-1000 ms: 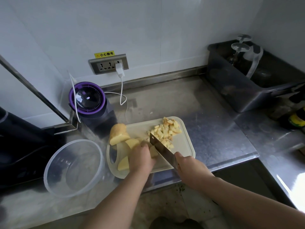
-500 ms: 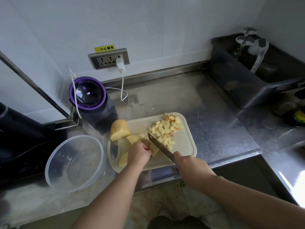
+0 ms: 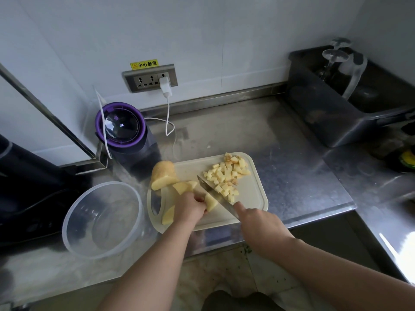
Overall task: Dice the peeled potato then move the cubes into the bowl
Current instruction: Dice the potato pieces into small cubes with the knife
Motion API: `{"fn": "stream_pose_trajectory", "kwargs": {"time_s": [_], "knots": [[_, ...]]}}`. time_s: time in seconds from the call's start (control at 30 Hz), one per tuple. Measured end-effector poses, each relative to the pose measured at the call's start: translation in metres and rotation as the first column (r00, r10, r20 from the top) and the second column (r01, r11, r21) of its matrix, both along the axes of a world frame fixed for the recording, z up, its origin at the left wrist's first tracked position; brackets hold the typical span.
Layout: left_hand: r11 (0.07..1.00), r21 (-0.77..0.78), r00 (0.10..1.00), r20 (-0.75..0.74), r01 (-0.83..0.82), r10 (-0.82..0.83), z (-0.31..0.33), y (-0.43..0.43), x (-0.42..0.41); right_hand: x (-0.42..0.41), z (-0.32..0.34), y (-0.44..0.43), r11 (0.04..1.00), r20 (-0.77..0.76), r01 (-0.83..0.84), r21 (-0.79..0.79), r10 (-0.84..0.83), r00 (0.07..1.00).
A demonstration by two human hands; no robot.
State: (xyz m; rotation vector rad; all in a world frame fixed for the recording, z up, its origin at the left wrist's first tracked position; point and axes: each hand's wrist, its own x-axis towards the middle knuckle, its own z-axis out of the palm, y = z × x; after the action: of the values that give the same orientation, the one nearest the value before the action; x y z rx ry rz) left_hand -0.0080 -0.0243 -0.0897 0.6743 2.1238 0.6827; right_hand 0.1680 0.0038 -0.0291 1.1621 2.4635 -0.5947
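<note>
The handle of the kitchen knife (image 3: 214,194) is being gripped in the right hand (image 3: 261,223), with one finger stretched forward along the blade. The blade is being held slanted across the middle of the white cutting board (image 3: 252,198), its edge set against a potato wedge (image 3: 211,202). That wedge is being pinned down by the curled fingers of the left hand (image 3: 188,208), just left of the blade.

The dicing step is judged to be in hand and roughly half done. A heap of potato cubes (image 3: 226,176) is lying on the upper right of the board. A large uncut potato chunk (image 3: 162,175) is resting at the board's upper left corner, with two slices (image 3: 184,186) lying beside and below it. The clear plastic bowl (image 3: 103,184) is standing on the steel countertop (image 3: 292,171) at the lower left, just beside the board, and no cubes are being seen in it.

For the next move, the blade is being called on to come straight down through the pinned wedge, with the left fingertips being kept tucked back from the edge.

Against the frames from half a second and one second ago, little is being changed: the same wedge is being held, the knife is lying at nearly the same slant, and the heap is looking no larger. Only the view is being shifted slightly.
</note>
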Motion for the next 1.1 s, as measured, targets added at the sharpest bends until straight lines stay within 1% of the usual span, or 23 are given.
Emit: {"fn": "stream_pose_trajectory", "kwargs": {"time_s": [0.23, 0.4, 0.53, 0.8, 0.93, 1.0, 1.1], "knots": [[1.000, 0.008, 1.000, -0.004, 0.006, -0.006, -0.003, 0.001, -0.001, 0.000, 0.001, -0.009, 1.000, -0.005, -0.008, -0.015, 0.008, 1.000], [1.000, -0.004, 0.999, -0.033, 0.014, -0.014, -0.004, 0.002, 0.000, -0.001, 0.001, -0.012, 0.999, -0.016, -0.035, -0.009, 0.035, 0.999], [1.000, -0.009, 0.999, -0.039, 0.002, -0.003, -0.008, 0.003, -0.001, -0.004, -0.004, -0.014, 0.998, -0.023, -0.028, -0.052, 0.027, 0.999], [1.000, 0.028, 1.000, -0.023, 0.013, -0.012, -0.010, 0.002, -0.002, -0.007, -0.013, -0.009, 0.998, 0.036, 0.000, -0.068, 0.002, 0.999], [1.000, 0.024, 1.000, -0.024, 0.016, -0.015, -0.007, 0.000, -0.002, -0.002, -0.011, -0.011, 1.000, 0.008, 0.006, -0.030, -0.005, 1.000], [1.000, 0.010, 0.999, -0.039, 0.009, -0.008, -0.007, 0.001, -0.002, -0.001, -0.010, -0.013, 0.999, -0.010, 0.011, -0.036, -0.012, 1.000], [1.000, 0.012, 1.000, 0.003, -0.020, 0.020, -0.004, 0.000, -0.001, 0.000, -0.007, -0.015, 0.999, -0.027, 0.007, -0.038, -0.008, 1.000]]}}
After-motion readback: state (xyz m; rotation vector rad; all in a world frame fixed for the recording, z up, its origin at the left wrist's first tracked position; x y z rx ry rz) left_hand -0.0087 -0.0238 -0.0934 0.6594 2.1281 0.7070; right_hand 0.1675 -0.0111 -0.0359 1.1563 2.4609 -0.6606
